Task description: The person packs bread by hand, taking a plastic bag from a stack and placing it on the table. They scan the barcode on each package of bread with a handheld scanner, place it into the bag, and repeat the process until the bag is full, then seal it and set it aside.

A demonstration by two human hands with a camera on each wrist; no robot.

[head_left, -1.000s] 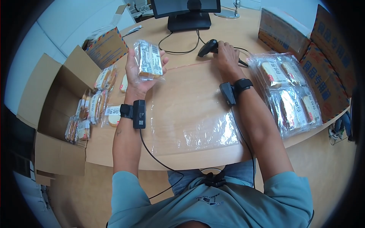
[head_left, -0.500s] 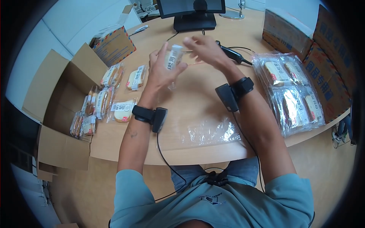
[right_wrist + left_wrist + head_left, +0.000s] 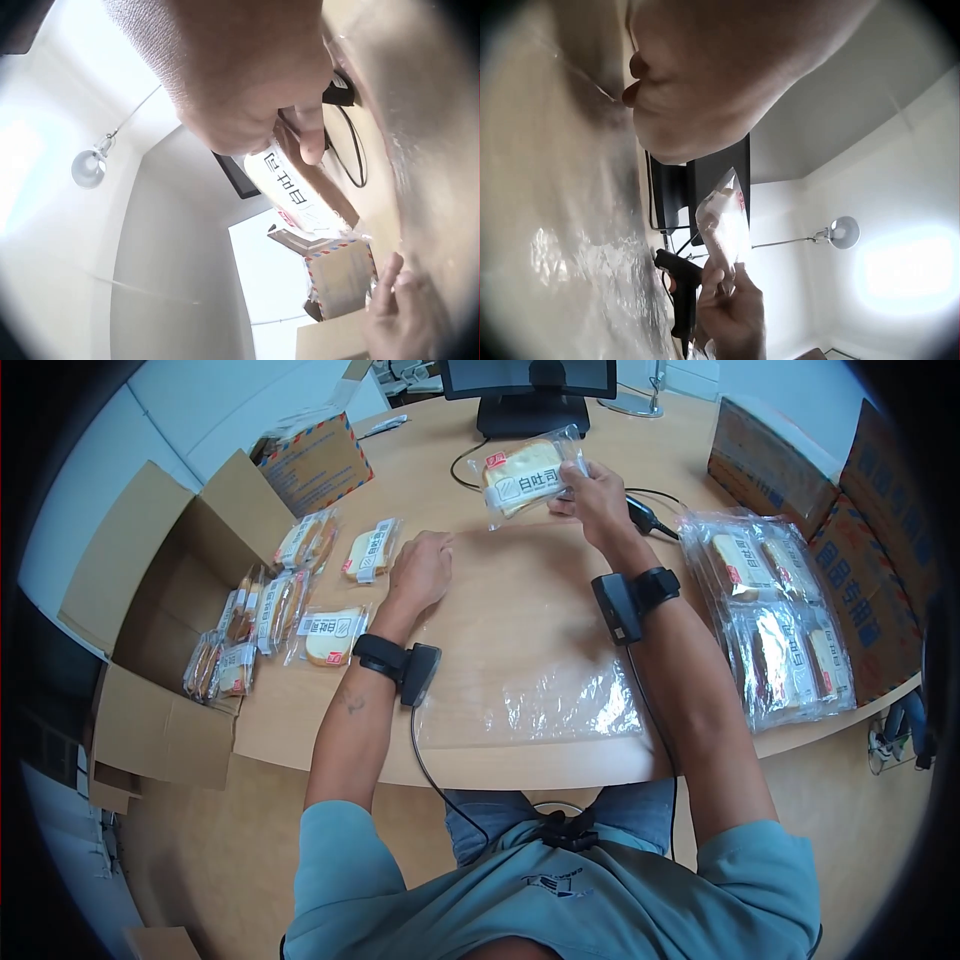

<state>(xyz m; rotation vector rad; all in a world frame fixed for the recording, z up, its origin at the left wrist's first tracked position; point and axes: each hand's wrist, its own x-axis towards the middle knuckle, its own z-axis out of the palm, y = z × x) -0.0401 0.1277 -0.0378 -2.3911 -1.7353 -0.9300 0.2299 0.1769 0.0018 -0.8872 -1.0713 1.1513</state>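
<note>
A bagged bread packet point(image 3: 528, 472) is pinched at its right end by my right hand point(image 3: 603, 510), raised above the far edge of a flat clear plastic bag point(image 3: 520, 620). In the right wrist view, fingers hold the packet point(image 3: 289, 184) from above, its label showing. My left hand point(image 3: 422, 572) is low over the bag's far left corner, fingers loosely bent; whether it touches the plastic is unclear. The left wrist view shows this hand point(image 3: 705, 82) close up, beyond it the right hand point(image 3: 736, 315) with the packet point(image 3: 724, 225).
A black scanner point(image 3: 645, 515) lies beyond the right hand. Filled bread bags point(image 3: 775, 620) are stacked at right beside printed cartons point(image 3: 868, 590). Loose packets point(image 3: 335, 635) lie at left by an open carton point(image 3: 150, 570). A monitor point(image 3: 530, 415) stands at the back.
The right hand has left the scanner and taken the packet from the left hand, turning its front label up and moving it right. The left hand has let go and come down to the table.
</note>
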